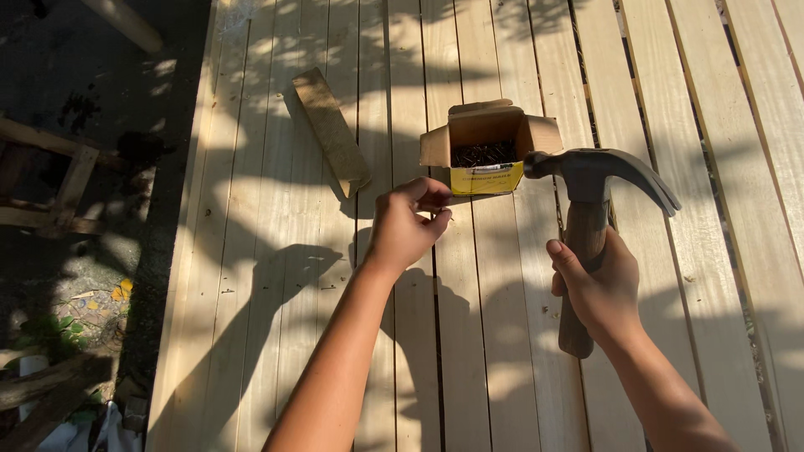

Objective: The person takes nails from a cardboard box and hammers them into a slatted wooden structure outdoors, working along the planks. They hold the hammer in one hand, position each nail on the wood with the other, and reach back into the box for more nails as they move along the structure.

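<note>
My right hand [599,289] grips the wooden handle of a claw hammer [586,180], its dark steel head raised level with an open cardboard box [486,146] of dark nails. My left hand [406,226] hovers just below and left of the box, fingers pinched together near the thumb; a thin nail seems to sit between them, too small to be sure. Both hands are above pale wooden planks [276,251] laid side by side.
A short loose wooden offcut [331,130] lies on the planks to the left of the box. Gaps show between the planks at the right. Beyond the left edge is dark ground with a wooden frame [59,180] and scraps.
</note>
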